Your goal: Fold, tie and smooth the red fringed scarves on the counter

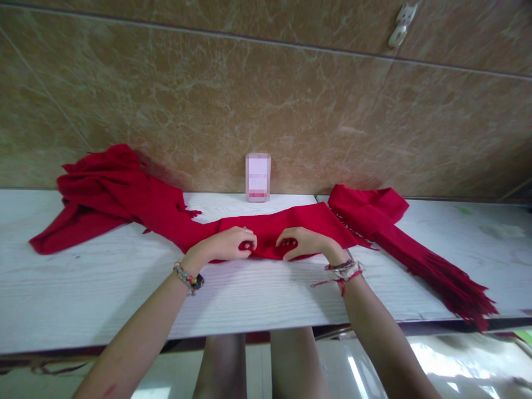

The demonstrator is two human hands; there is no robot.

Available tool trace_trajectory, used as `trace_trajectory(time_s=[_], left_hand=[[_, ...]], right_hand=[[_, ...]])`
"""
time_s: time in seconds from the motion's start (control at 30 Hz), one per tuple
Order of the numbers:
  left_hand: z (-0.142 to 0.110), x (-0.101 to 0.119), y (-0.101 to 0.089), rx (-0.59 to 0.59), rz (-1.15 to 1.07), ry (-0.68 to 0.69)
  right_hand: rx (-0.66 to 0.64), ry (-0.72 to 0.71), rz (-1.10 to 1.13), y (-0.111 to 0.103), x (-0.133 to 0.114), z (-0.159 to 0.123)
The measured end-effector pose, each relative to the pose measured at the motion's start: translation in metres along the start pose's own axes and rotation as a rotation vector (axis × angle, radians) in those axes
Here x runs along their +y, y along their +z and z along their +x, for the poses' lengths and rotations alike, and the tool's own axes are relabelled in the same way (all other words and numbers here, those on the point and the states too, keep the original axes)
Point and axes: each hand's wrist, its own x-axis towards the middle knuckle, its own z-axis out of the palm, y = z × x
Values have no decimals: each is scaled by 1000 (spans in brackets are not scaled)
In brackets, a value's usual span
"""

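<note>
A red scarf [299, 219] lies flattened lengthwise in front of me on the white tabletop, its fringed end to the right. My left hand [235, 243] has its fingers curled at the scarf's near edge, thumb and fingers pinching the cloth. A short way to the right, my right hand [301, 244] grips the same edge in a similar pinch. Toward the left the cloth runs up to a loose red heap [108, 188]; I cannot tell whether it is all one piece. Beside the scarf's right end lies a folded red fringed scarf [386, 221].
A phone [257, 177] with a blurred screen leans on the brown marbled wall [199, 100]. A white cat-shaped hook [403, 25] is fixed high on that wall. The white wood-grain table [257, 299] ends just before my legs. Fringe on the right hangs near the table's front edge.
</note>
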Motion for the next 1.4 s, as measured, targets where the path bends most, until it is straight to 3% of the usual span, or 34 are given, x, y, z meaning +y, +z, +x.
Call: trace_trajectory(time_s=[0.13, 0.47, 0.67, 0.83, 1.07, 1.27, 1.4], left_hand=[[0, -1, 0, 26, -1, 9], [4, -14, 12, -22, 26, -77], [2, -3, 8, -71, 32, -53], [3, 1, 8, -69, 88, -40], [3, -7, 12, 11, 123, -164], [5, -9, 10, 86, 117, -220], [5, -10, 8, 98, 151, -196]], right_hand=[[-41, -42, -46, 3, -9, 3], [62, -86, -127, 19, -18, 10], [11, -136, -173, 18, -14, 10], [60, -107, -152, 18, -10, 13], [255, 84, -24, 16, -8, 11], [209, -31, 55, 20, -9, 10], [293, 6, -40, 23, -9, 14]])
